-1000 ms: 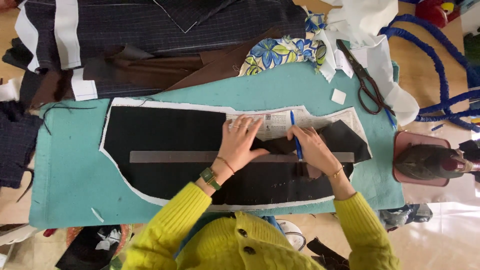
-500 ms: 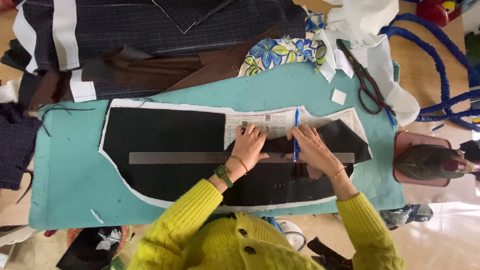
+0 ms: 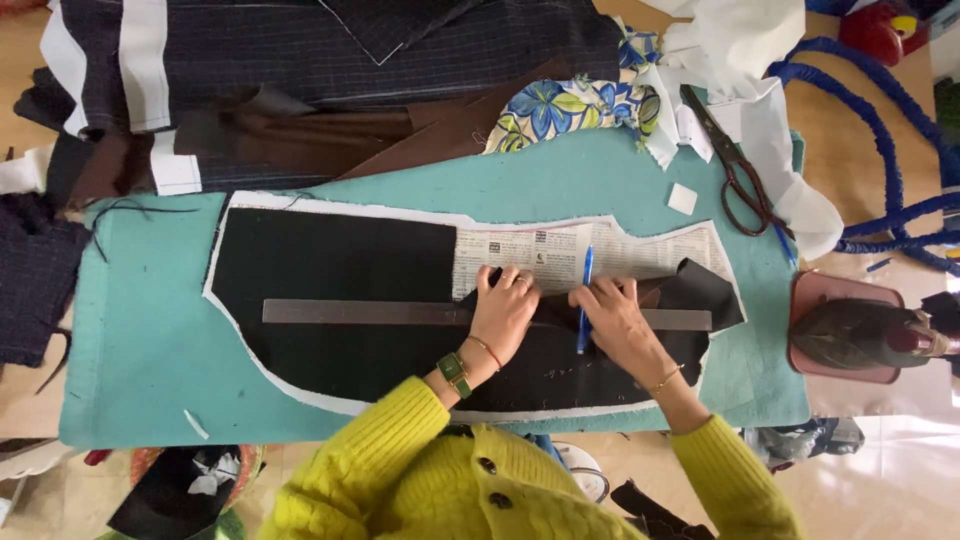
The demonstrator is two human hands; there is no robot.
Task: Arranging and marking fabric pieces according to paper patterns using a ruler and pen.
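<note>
Head view. Your left hand (image 3: 505,312) lies flat, fingers spread, pressing the ruler (image 3: 350,312) onto the black fabric (image 3: 330,270) at the centre of the teal pad (image 3: 140,340). Your right hand (image 3: 612,322), fingers partly curled, holds a blue pen (image 3: 585,290) upright across the ruler, seemingly against the newsprint pattern (image 3: 560,250). Scissors (image 3: 735,170) lie at the pad's far right corner; an iron (image 3: 865,335) sits off its right edge.
</note>
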